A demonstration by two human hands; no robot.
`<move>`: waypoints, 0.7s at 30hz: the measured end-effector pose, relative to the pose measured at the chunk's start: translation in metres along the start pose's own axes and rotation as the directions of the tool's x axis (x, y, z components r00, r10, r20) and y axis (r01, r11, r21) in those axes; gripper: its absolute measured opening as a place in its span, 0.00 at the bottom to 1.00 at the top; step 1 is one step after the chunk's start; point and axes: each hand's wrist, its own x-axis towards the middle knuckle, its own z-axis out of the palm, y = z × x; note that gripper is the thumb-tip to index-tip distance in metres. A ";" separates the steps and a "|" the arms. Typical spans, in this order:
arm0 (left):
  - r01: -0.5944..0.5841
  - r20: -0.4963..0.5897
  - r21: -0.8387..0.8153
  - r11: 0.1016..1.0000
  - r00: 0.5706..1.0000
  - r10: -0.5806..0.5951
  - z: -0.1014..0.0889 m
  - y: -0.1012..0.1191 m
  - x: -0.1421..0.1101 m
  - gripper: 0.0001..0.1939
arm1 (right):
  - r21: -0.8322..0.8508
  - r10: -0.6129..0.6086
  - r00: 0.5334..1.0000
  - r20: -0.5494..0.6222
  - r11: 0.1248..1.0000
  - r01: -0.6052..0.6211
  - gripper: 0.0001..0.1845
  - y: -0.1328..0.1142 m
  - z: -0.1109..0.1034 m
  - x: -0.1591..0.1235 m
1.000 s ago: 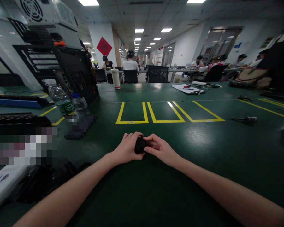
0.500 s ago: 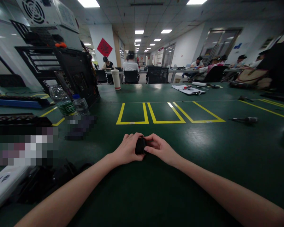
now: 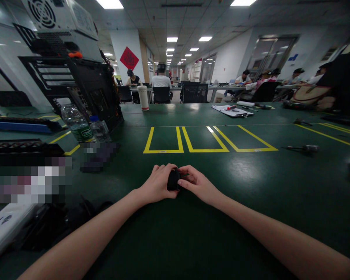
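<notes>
Both of my hands meet at the middle of the green table (image 3: pixel 251 194), resting on its surface. My left hand (image 3: pixel 156 183) curls its fingers around a small black object (image 3: pixel 173 180). My right hand (image 3: pixel 196 184) grips the same black object from the right side with fingers pinched on it. What the object is stays unclear; most of it is hidden by my fingers. Three yellow taped rectangles (image 3: pixel 204 140) lie on the table just beyond my hands.
An open computer case (image 3: pixel 87 89) stands at the left with two water bottles (image 3: pixel 77 124) before it. A screwdriver (image 3: pixel 303 148) lies at the right, a clipboard (image 3: pixel 232 111) and a white cup (image 3: pixel 143 97) farther back. Several people sit at distant tables.
</notes>
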 end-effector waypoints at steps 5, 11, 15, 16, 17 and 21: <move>0.008 0.011 0.006 1.000 1.000 -0.008 -0.001 0.001 0.000 0.28 | 0.059 -0.022 0.999 0.041 0.998 0.019 0.15 0.002 -0.001 -0.001; 0.007 0.014 0.006 1.000 1.000 -0.007 -0.002 0.003 0.000 0.29 | 0.065 -0.039 0.999 0.026 0.997 0.038 0.10 0.000 0.000 -0.001; 0.014 0.009 0.003 1.000 1.000 -0.014 -0.002 0.002 0.000 0.29 | 0.043 -0.012 1.000 0.006 0.999 0.012 0.12 -0.001 0.000 0.000; 0.013 0.006 0.004 1.000 1.000 -0.013 -0.002 0.002 0.000 0.28 | 0.037 -0.007 1.000 0.002 0.999 0.007 0.13 0.000 0.000 0.000; 0.011 0.002 0.007 1.000 1.000 -0.011 -0.001 0.002 0.000 0.28 | 0.036 -0.004 1.000 0.004 0.999 0.004 0.13 0.001 0.000 0.001; 0.002 0.003 0.014 1.000 1.000 -0.002 -0.002 0.003 0.000 0.29 | 0.087 -0.024 0.999 0.046 0.996 0.020 0.14 0.007 -0.001 0.003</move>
